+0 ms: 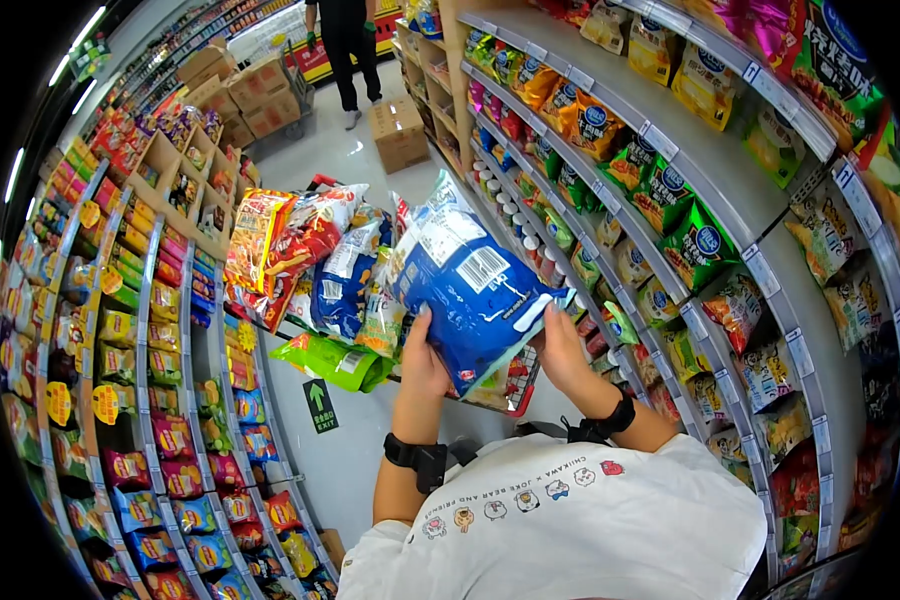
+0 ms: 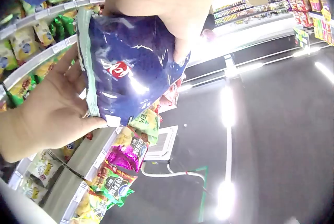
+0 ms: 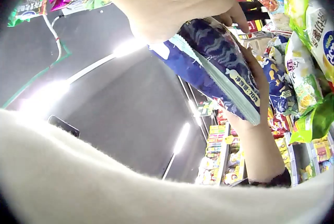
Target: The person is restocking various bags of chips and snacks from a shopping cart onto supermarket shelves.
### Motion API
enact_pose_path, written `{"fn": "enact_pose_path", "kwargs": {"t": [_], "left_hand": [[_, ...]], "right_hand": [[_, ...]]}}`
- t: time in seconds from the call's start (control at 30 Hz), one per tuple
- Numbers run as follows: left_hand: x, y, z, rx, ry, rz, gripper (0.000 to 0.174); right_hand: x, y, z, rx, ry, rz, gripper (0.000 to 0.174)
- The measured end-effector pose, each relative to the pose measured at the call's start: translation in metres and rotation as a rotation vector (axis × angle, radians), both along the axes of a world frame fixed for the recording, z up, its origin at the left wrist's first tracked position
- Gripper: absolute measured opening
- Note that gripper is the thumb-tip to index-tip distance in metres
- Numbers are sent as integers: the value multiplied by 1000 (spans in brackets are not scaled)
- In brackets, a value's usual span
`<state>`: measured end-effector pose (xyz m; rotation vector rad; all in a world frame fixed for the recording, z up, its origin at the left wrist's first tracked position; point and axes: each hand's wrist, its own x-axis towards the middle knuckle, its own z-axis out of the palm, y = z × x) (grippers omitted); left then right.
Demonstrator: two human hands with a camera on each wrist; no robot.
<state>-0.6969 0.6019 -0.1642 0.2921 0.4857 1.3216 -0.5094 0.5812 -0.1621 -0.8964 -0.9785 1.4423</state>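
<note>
Left of the shopping cart [image 1: 526,392], a shelf [image 1: 146,300] is lined with snack packets. Over the cart, the blue bag [image 1: 470,285] is pinched between thumb and fingers by the left hand [image 1: 423,365], likewise by the right hand [image 1: 564,352]. Right of the cart, a second shelf [image 1: 745,195] is stocked.

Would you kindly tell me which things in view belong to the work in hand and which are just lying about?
In the work:
- blue snack bag, held by the left hand and right hand
- green snack bag, perhaps; neither hand touches it

Apparently just about:
- cardboard box on the floor
- exit sign on the floor
</note>
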Motion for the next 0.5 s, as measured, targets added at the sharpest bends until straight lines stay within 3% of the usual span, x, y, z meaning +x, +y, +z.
{"fn": "enact_pose_path", "kwargs": {"t": [0.1, 0.17, 0.27, 0.37, 0.47, 0.5], "left_hand": [[2, -5, 1, -22, 11, 5, 48], [1, -9, 5, -37, 48, 40, 49], [-13, -5, -25, -24, 48, 17, 51], [-15, -13, -7, 91, 164, 13, 57], [-20, -14, -18, 118, 300, -100, 63], [-21, -11, -32, 150, 332, -164, 64]], "right_hand": [[1, -3, -10, -16, 45, -36, 43], [-3, -6, 1, 46, 131, -30, 50], [5, -4, 11, 158, 174, 1, 75], [30, 4, 3, 286, -104, 72, 90], [57, -8, 14, 158, -294, 359, 80], [62, -13, 9, 153, -322, 348, 82]]}}
